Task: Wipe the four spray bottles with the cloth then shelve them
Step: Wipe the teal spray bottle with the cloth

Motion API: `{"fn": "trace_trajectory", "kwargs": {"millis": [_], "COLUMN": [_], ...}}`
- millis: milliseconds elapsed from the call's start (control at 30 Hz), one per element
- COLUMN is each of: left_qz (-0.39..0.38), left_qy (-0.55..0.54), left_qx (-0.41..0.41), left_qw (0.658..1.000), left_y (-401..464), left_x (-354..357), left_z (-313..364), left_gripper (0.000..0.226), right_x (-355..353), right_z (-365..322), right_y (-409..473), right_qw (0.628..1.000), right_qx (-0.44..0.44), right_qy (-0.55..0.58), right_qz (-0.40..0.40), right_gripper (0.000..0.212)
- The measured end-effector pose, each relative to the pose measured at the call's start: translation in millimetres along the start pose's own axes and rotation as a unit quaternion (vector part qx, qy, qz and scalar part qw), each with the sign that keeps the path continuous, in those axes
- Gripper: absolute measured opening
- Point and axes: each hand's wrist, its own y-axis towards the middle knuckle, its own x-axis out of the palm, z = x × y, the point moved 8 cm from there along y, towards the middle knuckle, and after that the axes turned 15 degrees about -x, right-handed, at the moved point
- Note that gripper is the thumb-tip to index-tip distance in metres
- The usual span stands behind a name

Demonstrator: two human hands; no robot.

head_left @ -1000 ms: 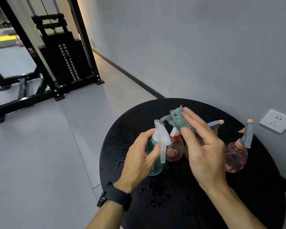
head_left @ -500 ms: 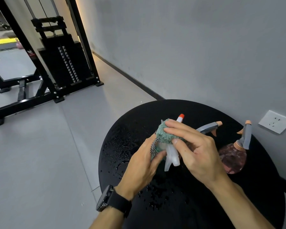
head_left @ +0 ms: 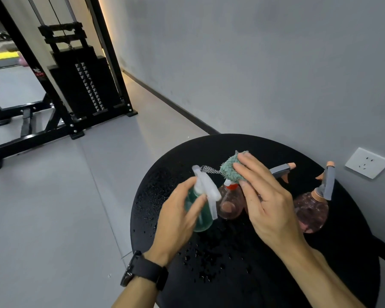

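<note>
A big black weight machine [head_left: 76, 90] is seen on the grey floor [head_left: 42, 218], well away from the round black desk [head_left: 320, 274]. The desk is set beside the grey wall [head_left: 253, 63], and many small drops of water are seen on its top. A white wall socket [head_left: 367, 162] is fixed to the wall near the desk.

Four spray bottles are seen at the desk. A green see-through spray bottle with a white trigger top [head_left: 201, 210] is held by the left hand [head_left: 178, 221]; the fingers [head_left: 196, 208] of that hand are curled round its body, and the thumb is laid across the front. Whether it is touching the desk cannot be told. Just beside it, a small pink bottle with a red and white top [head_left: 228, 204] is stood on the desk. A third bottle with a grey and orange nozzle [head_left: 282, 169] is mostly hidden behind the right hand [head_left: 269, 207]. A round pink bottle with a grey and orange trigger [head_left: 311, 211] is stood to the right, apart from the others.

A fluffy teal cloth with a grey mesh loop [head_left: 230, 168] is held above the small pink bottle. It is pinched by the right hand, with the fingertips [head_left: 242, 167] laid over it. A black watch [head_left: 146, 273] is worn on the left wrist.
</note>
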Motion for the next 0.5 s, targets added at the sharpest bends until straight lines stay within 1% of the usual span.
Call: {"fn": "trace_trajectory", "kwargs": {"millis": [200, 333, 500], "left_qz": [0.104, 0.151, 0.174], "left_qy": [-0.107, -0.117, -0.12], "left_qx": [-0.078, -0.116, -0.149], "left_qw": [0.986, 0.975, 0.966], "left_y": [8, 11, 13], "left_x": [-29, -39, -43], "left_z": [-19, -32, -45], "left_gripper": [0.033, 0.031, 0.026], "right_x": [1, 4, 7], "right_z": [1, 1, 1], "right_y": [-1, -2, -3], "right_qw": [1.0, 1.0, 0.999], "right_qx": [0.014, 0.022, 0.028], "right_qy": [0.007, 0.013, 0.015], "right_qz": [0.007, 0.01, 0.005], "right_gripper": [0.035, 0.036, 0.037]}}
